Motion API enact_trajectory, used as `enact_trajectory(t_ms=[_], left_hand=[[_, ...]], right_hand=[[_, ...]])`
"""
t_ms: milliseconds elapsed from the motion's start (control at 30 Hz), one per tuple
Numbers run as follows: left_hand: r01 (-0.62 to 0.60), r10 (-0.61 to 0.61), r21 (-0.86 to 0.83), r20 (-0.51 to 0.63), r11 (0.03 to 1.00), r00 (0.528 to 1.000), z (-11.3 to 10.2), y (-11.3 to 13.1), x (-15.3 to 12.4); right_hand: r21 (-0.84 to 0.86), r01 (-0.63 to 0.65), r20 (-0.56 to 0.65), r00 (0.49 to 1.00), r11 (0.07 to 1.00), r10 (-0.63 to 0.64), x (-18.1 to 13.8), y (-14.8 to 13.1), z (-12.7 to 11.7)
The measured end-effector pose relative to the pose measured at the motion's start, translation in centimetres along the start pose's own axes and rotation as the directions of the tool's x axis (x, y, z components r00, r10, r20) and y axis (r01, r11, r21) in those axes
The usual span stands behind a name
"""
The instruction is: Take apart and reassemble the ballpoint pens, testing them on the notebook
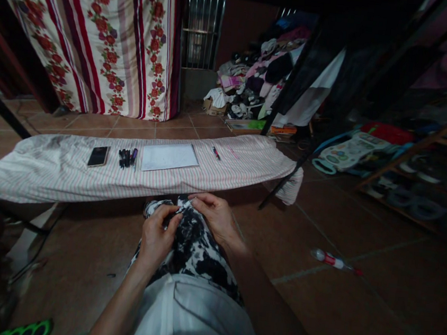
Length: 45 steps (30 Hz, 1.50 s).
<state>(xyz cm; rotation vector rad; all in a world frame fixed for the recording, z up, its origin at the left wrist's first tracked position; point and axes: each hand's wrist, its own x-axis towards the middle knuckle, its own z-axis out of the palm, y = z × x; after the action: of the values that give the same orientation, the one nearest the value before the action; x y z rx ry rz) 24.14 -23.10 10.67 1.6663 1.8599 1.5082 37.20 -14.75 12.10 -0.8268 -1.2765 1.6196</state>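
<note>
Brown floor tiles (131, 128) and a floral striped curtain (101, 42) lie beyond a striped ironing board (240, 158) bearing a phone (98, 156) and notepad (169, 157). Nearer, on the lap, sits a bunched black-and-white patterned cloth (193, 249), probably soft and limp, its long axis pointing toward the board; its gathered top looks easiest to hold. The left hand (155, 240) and right hand (214, 219) pinch it, fingers (164, 215) curled closed on the fabric.

Pale item (185, 205) at right hand (215, 217) too small to tell; green object (28, 330) cut off at bottom edge
</note>
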Motion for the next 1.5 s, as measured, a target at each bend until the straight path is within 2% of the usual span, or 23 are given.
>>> enact_trajectory(t_ms=[267, 467, 633, 867, 1033, 1233, 1367, 1500], left_hand=[[-0.108, 0.122, 0.172, -0.073, 0.979, 0.99, 0.9, 0.3, 0.2], [-0.021, 0.023, 0.06, -0.024, 0.998, 0.999, 1.1, -0.5, 0.7], [0.025, -0.025, 0.027, 0.032, 0.999, 0.999, 1.3, -1.0, 0.7], [-0.058, 0.063, 0.151, -0.031, 0.987, 0.998, 1.8, -1.0, 0.8], [-0.003, 0.004, 0.111, -0.004, 0.994, 1.0, 1.6, -1.4, 1.2], [-0.006, 0.007, 0.111, -0.005, 0.994, 1.0, 1.8, -1.4, 1.2], [0.124, -0.124, 0.001, 0.021, 0.992, 0.992, 2.1, -1.7, 1.3], [0.321, -0.306, -0.135, 0.12, 0.938, 0.944, 2.3, -2.0, 1.6]], right_hand=[[0.016, 0.001, -0.084, 0.996, 1.0, 0.0, 0.4, 0.5, 0.2], [0.034, -0.05, -0.019, 0.999, 0.998, 0.05, 1.1, 1.3, -0.5], [0.004, -0.033, -0.039, 0.999, 0.999, 0.033, 1.7, 2.4, -1.1], [0.042, -0.025, -0.111, 0.993, 0.999, 0.03, 1.8, 2.8, -0.4], [0.04, -0.078, -0.037, 0.996, 0.996, 0.079, 2.0, 3.0, -0.6], [0.005, 0.0, -0.098, 0.995, 1.0, 0.001, 2.3, 3.6, -0.6], [0.015, -0.052, -0.041, 0.998, 0.999, 0.052, 2.1, 3.0, -0.7], [0.058, -0.104, 0.0, 0.995, 0.993, 0.104, 2.1, 2.6, -0.8]])
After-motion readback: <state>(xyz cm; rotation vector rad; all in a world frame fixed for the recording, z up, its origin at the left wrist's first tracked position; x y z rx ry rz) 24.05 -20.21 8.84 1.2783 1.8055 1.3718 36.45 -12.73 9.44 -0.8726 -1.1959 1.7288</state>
